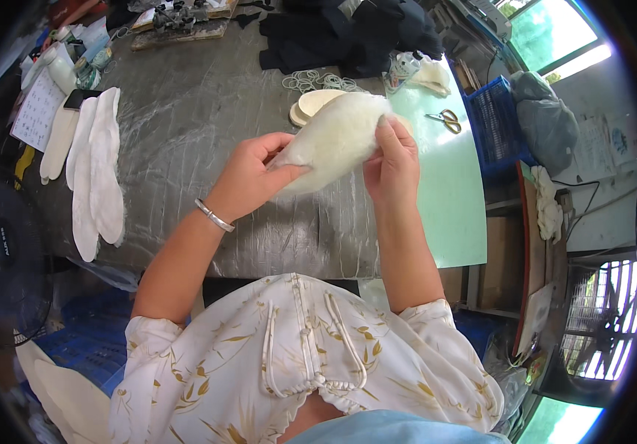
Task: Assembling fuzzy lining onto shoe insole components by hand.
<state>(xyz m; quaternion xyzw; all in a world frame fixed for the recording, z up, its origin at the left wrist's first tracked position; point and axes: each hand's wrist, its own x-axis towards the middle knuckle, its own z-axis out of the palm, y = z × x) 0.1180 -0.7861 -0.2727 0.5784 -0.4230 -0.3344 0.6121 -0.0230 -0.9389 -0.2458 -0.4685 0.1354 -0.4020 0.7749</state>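
Observation:
A fleecy cream-white insole (pixel 337 140) is held up above the table, its fluffy face showing. My left hand (pixel 259 172) pinches its near-left end, thumb on top and fingers mostly hidden beneath. At the far-right end, my right hand (pixel 392 159) grips the edge between thumb and fingers. Just behind it, partly covered, lie beige insole-shaped pieces (pixel 311 105) on the table. White fleecy insoles (pixel 104 170) rest in a row at the left side.
The grey worktable (pixel 178 111) bears black cloth (pixel 348 33), looped cords (pixel 318 80) and a metal device (pixel 181 16) at the back. Scissors (pixel 448 120) lie on a pale green sheet (pixel 444 200). A blue crate (pixel 492 122) stands right, a black fan (pixel 7 244) left.

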